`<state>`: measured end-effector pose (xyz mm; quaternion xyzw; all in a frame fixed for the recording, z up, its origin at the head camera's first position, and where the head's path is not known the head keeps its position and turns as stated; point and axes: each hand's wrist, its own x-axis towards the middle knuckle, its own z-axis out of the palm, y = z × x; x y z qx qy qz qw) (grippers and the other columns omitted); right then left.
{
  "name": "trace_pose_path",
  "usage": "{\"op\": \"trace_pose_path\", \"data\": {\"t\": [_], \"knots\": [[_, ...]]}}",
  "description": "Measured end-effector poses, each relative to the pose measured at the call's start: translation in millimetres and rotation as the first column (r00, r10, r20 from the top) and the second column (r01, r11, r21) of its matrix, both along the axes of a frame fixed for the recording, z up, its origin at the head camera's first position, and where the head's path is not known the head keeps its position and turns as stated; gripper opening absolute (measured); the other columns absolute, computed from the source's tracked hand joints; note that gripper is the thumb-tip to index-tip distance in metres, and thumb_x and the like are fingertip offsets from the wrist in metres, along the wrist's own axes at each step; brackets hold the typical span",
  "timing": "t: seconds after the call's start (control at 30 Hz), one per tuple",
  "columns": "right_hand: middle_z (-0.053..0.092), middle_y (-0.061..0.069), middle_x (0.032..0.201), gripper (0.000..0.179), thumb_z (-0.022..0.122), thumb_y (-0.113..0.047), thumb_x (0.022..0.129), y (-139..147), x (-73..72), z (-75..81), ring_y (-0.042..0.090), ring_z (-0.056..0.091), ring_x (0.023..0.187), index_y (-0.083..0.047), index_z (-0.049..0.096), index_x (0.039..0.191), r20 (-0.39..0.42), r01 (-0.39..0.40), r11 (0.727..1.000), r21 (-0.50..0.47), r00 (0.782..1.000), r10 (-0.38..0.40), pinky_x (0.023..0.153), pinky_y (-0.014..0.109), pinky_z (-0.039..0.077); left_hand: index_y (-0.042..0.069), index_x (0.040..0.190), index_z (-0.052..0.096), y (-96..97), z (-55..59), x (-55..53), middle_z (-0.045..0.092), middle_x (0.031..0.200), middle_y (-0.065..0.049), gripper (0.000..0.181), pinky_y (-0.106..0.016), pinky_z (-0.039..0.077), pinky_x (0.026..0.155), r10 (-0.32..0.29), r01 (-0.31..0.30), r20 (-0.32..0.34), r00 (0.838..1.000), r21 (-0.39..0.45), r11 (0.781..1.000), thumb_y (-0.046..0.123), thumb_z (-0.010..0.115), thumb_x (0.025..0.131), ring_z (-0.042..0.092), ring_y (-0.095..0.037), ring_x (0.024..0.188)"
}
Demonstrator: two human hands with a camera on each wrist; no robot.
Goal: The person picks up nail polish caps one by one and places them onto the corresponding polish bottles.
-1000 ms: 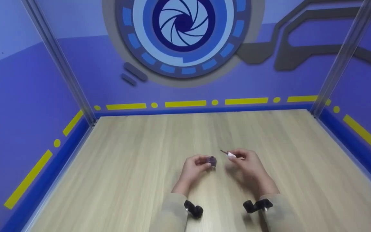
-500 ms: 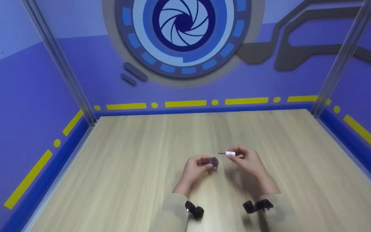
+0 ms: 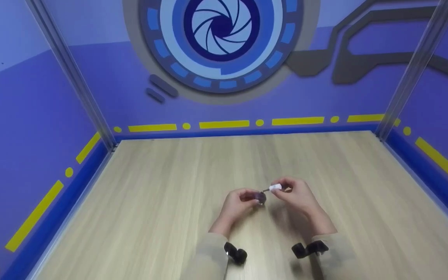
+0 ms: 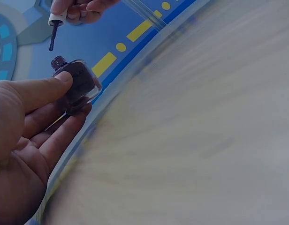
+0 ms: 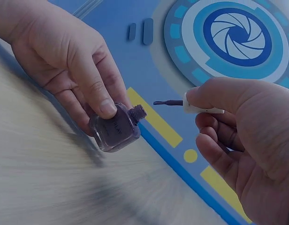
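Note:
A small glass nail polish bottle (image 4: 82, 84) with dark purple polish has its threaded neck uncovered. My left hand (image 3: 236, 206) pinches the bottle between thumb and fingers, tilted, above the table. In my right hand (image 3: 300, 198) is the nail polish brush (image 5: 201, 105), gripped by its white cap, with the dark bristle end pointing toward the bottle. The wrist views show a short gap between the brush tip (image 5: 158, 102) and the bottle's neck (image 5: 138, 112).
Both hands are over a light wooden table (image 3: 161, 186). Blue-purple panels (image 3: 91, 85) with yellow markings enclose its back and sides. A black wrist camera (image 3: 235, 253) sits on the left sleeve, and another black camera (image 3: 309, 249) on the right one.
The brush has turned and come down leftward, its tip now closer to the bottle's neck. My left hand has shifted slightly right with the bottle.

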<state>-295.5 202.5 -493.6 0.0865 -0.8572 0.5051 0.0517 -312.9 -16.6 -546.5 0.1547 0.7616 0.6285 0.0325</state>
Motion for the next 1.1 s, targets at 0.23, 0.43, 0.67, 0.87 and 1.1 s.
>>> {"op": "trace_pose_path", "data": {"t": [0.23, 0.43, 0.67, 0.87, 1.1], "knots": [[0.074, 0.007, 0.101, 0.014, 0.076, -0.016, 0.092, 0, 0.2, -0.2, 0.018, 0.067, 0.092, -0.009, 0.075, 0.105, 0.034, -0.018, 0.999, 0.031, 0.999, 0.016, 0.079, 0.024, 0.056, 0.007, 0.115, 0.076, 1.0, 0.9, 0.5, 0.078, 0.113, -0.009, 0.027, -0.025, 0.058, 0.095, 0.001, 0.0, 0.011, 1.0, -0.011, 1.0, 0.007, 0.078, 0.088, 0.074, -0.016, 0.104], [0.074, 0.006, 0.099, 0.013, 0.076, -0.015, 0.092, -1, 0.2, -0.9, 0.017, 0.066, 0.09, -0.01, 0.075, 0.104, 0.019, -0.024, 0.999, 0.04, 1.0, 0.024, 0.076, 0.022, 0.056, 0.008, 0.114, 0.076, 0.9, 0.5, 0.4, 0.078, 0.113, -0.008, 0.026, -0.027, 0.058, 0.097, 0.007, -0.007, -0.003, 1.0, -0.029, 1.0, 0.007, 0.079, 0.088, 0.074, -0.016, 0.104], [0.075, 0.005, 0.096, 0.011, 0.077, -0.011, 0.089, -4, -0.5, -2.7, 0.015, 0.065, 0.087, -0.009, 0.075, 0.101, 0.008, -0.041, 0.998, 0.042, 0.999, 0.04, 0.077, 0.023, 0.055, 0.009, 0.113, 0.076, 0.8, 0.4, 1.2, 0.079, 0.111, -0.006, 0.025, -0.028, 0.058, 0.098, 0.001, -0.001, -0.008, 1.0, -0.045, 0.999, 0.008, 0.079, 0.087, 0.074, -0.015, 0.103], [0.075, 0.004, 0.096, 0.013, 0.076, -0.01, 0.089, -7, -1.3, -4.0, 0.016, 0.064, 0.089, -0.01, 0.075, 0.102, 0.033, -0.052, 0.998, 0.037, 0.998, 0.051, 0.078, 0.023, 0.056, 0.01, 0.113, 0.077, 0.7, 1.0, 1.5, 0.079, 0.111, -0.006, 0.026, -0.027, 0.058, 0.097, -0.009, 0.008, -0.017, 1.0, -0.06, 0.998, 0.009, 0.08, 0.087, 0.074, -0.014, 0.102], [0.075, 0.006, 0.097, 0.014, 0.075, -0.007, 0.09, -11, -2.1, -5.8, 0.017, 0.064, 0.089, -0.007, 0.075, 0.104, 0.056, -0.089, 0.995, 0.039, 0.995, 0.087, 0.078, 0.023, 0.056, 0.009, 0.113, 0.077, 1.2, 0.9, 1.6, 0.079, 0.111, -0.007, 0.027, -0.025, 0.058, 0.095, -0.016, 0.015, -0.025, 1.0, -0.062, 0.998, 0.008, 0.08, 0.087, 0.075, -0.015, 0.102]]}}
